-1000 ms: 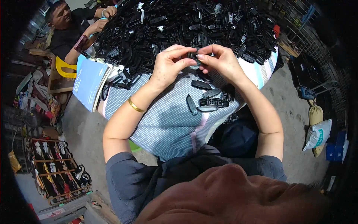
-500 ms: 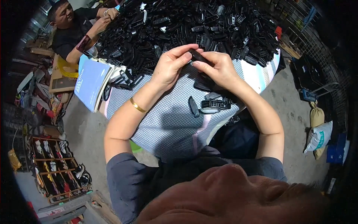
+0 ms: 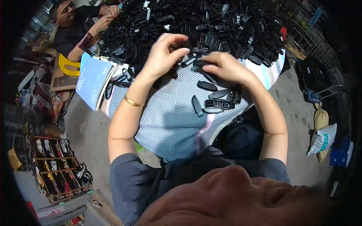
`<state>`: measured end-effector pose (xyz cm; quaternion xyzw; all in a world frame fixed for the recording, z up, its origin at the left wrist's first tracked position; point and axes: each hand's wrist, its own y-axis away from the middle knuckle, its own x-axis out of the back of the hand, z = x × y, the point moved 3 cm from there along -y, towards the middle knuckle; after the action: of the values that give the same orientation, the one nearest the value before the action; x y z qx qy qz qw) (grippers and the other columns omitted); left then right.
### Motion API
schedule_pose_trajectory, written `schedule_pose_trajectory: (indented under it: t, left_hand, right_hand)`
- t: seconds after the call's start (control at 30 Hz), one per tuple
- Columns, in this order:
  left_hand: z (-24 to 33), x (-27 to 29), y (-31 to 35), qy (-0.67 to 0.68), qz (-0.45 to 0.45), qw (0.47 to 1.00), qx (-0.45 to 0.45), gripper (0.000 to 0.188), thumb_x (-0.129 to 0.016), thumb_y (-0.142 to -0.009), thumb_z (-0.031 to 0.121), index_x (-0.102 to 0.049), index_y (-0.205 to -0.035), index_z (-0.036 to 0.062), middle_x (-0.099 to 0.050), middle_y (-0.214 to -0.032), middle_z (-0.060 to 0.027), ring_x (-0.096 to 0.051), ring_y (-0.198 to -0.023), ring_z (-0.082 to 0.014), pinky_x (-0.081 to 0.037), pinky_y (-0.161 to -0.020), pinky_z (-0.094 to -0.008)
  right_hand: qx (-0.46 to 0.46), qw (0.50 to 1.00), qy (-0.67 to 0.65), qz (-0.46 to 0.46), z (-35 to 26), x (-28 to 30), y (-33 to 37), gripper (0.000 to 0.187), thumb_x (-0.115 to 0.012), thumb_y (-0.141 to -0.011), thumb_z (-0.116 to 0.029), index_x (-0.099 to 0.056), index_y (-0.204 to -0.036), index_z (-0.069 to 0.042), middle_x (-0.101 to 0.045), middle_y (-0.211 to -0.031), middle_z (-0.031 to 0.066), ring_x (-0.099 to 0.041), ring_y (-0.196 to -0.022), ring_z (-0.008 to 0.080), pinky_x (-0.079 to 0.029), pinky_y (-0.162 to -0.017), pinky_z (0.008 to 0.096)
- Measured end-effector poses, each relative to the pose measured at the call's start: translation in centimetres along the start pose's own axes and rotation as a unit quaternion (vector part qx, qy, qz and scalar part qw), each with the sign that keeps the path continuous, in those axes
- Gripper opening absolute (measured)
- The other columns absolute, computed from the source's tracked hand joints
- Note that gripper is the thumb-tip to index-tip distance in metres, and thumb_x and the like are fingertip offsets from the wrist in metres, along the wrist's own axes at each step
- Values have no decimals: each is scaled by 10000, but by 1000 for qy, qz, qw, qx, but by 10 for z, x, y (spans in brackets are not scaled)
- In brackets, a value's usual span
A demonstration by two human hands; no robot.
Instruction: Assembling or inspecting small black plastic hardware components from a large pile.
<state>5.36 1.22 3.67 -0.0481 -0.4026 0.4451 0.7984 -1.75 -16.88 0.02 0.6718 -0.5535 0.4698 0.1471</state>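
My left hand (image 3: 166, 54) is over the near edge of a large heap of small black plastic parts (image 3: 226, 30), its thumb and fingers apart and nothing seen between them. Opposite it, my right hand (image 3: 228, 67) pinches a small black plastic part (image 3: 197, 63) between thumb and fingers. Another part, with a grey face (image 3: 188, 61), lies between the two hands. Nearer me, several loose parts rest on the patterned cloth (image 3: 166, 120), among them a smooth oval shell (image 3: 207, 86) and a slotted frame (image 3: 218, 104). The parts' exact kind cannot be made out.
A blue-covered book (image 3: 94, 83) lies at the cloth's left edge, beside a yellow tape roll (image 3: 68, 67). A co-worker (image 3: 71, 30) sits at the far left, hands at the heap. White and tan sacks (image 3: 323, 137) stand on the floor at right.
My hands have drawn apart; the left opened and moved up and left. The dark part held between them is out of the left hand. An oval shell on the cloth shows more fully.
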Motion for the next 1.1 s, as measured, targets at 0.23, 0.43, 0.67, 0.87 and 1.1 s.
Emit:
schedule_pose_trajectory:
  t: [0.23,0.43,0.67,0.87,1.1]
  left_hand:
    - [-3,24,18,-252,-257,931,-53,373,-745,-585,64,-650,-945,47,-577,-918,-84,-503,-933,-269,-414,-849,-349]
    - [-3,3,21,-339,-213,913,-72,299,-739,-613,127,-652,-884,37,-565,-857,-88,-507,-899,-258,-425,-799,-346]
    - [2,7,14,-136,-169,975,42,235,-715,-680,138,-629,-850,0,-564,-795,-120,-558,-730,-264,-460,-679,-339]
    - [-5,5,11,-151,-94,983,-54,282,-718,-681,139,-620,-908,4,-578,-809,-127,-580,-702,-249,-475,-646,-329]
    - [-7,-31,13,130,-140,974,121,349,-756,-665,31,-616,-983,-2,-567,-812,26,-499,-707,-37,-448,-661,-182]
  right_hand:
    - [15,957,-115,-267,-14,-2,12,329,-619,-782,-123,-588,-1089,-10,-622,-940,131,-601,-844,233,-472,-734,315]
    - [16,982,-79,-172,-19,7,-16,295,-652,-791,-230,-623,-976,-1,-619,-806,94,-610,-738,191,-487,-651,305]
    - [133,967,216,5,-15,-27,-40,205,-640,-688,-88,-620,-879,-15,-571,-894,111,-564,-854,276,-482,-764,363]
    - [132,979,154,12,-17,-3,-22,235,-651,-630,-63,-591,-847,5,-561,-846,129,-575,-818,295,-485,-710,371]
    - [-61,922,-340,176,-7,16,-7,413,-616,-775,-5,-518,-1176,-4,-596,-927,40,-582,-815,95,-501,-727,228]
